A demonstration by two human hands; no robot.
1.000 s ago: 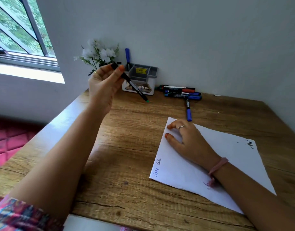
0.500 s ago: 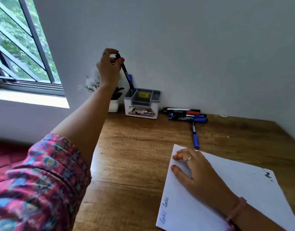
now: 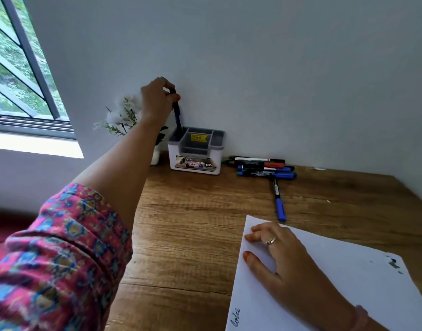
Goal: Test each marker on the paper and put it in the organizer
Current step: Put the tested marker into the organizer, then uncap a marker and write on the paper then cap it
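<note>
The left hand (image 3: pixel 157 99) pinches the top of a black marker (image 3: pixel 177 113) between thumb and curled fingers; the marker stands nearly upright, its lower end inside the back-left compartment of the white-and-grey plastic organizer (image 3: pixel 196 151). The right hand (image 3: pixel 280 256) lies on the smooth white paper (image 3: pixel 348 283), its fingers loosely spread. A row of capped markers (image 3: pixel 262 168) lies by the wall on the grained wooden table (image 3: pixel 193 223), one blue-capped marker (image 3: pixel 278 199) just beside them.

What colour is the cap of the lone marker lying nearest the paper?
Blue: the lone marker has a blue cap, seen in the head view.
</note>
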